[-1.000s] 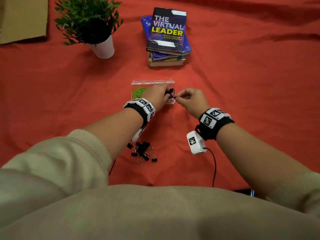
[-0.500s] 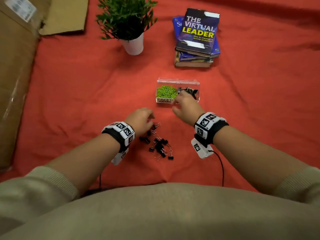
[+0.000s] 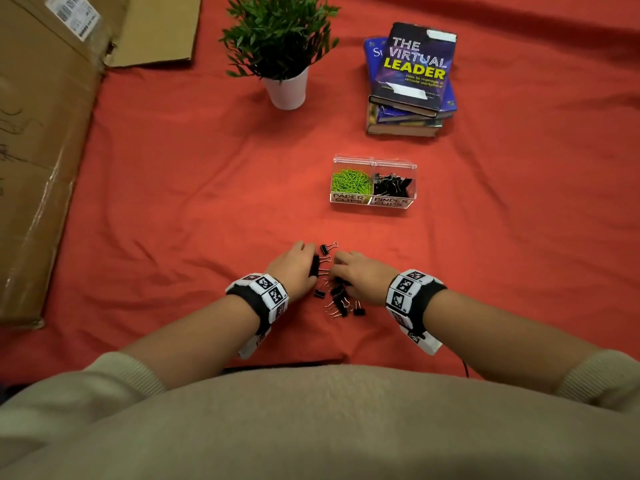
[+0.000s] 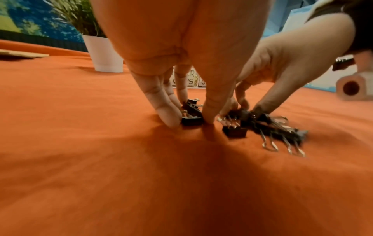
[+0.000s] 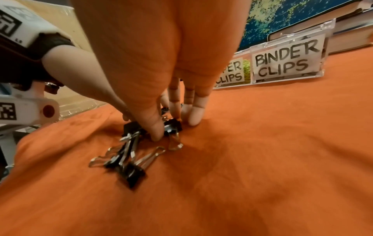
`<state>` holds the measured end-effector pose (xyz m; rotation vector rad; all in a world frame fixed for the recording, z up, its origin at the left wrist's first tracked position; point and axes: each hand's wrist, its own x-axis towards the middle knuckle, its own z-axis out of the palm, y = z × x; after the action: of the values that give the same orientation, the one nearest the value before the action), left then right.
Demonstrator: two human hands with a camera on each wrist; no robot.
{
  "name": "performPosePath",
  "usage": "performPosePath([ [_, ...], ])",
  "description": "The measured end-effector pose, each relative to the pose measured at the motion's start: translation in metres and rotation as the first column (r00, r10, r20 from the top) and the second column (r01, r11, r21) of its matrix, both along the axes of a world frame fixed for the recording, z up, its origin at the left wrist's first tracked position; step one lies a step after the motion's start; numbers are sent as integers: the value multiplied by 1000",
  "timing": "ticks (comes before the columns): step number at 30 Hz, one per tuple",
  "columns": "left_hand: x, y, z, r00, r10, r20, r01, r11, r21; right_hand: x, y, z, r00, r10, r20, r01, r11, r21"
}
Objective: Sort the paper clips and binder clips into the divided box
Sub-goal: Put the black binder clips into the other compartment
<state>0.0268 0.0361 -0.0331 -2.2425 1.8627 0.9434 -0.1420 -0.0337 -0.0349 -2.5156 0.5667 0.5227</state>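
A clear divided box [image 3: 405,203] stands on the red cloth, with green paper clips [image 3: 349,183] in its left compartment and black binder clips [image 3: 393,187] in its right. Nearer me lies a loose pile of black binder clips [image 3: 337,299]. My left hand [image 3: 304,266] is on the pile's left edge, its fingers [image 4: 167,115] and thumb pinching one binder clip [image 4: 191,121]. My right hand [image 3: 346,273] is on the pile's right side; its thumb and fingers [image 5: 193,115] pinch another binder clip [image 5: 172,126]. Both clips still touch the cloth.
A potted plant [image 3: 285,84] and a stack of books [image 3: 410,84] stand behind the box. A large cardboard box [image 3: 38,150] lies along the left. Red cloth [image 3: 190,202] covers the whole surface.
Both hands have left the divided box and come back to the loose pile, the left first, then the right. Each now pinches a binder clip.
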Motion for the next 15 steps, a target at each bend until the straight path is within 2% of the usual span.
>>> performPosePath([
  [7, -6, 2, 3, 995, 36, -90, -40, 998, -48, -6, 1, -1, 984, -174, 33, 171, 982, 82],
  [11, -7, 2, 3, 995, 23, -94, -30, 996, -80, -15, -6, -2, 951, -298, 82, 285, 948, 142],
  [13, -8, 2, 3, 997, -3, -72, -4, 996, -87, -20, -13, -2, 911, -399, 100, 380, 910, 167],
  [15, -8, 0, 2, 998, -31, -58, 25, 995, -100, -25, -23, 0, 821, -560, 106, 531, 819, 218],
])
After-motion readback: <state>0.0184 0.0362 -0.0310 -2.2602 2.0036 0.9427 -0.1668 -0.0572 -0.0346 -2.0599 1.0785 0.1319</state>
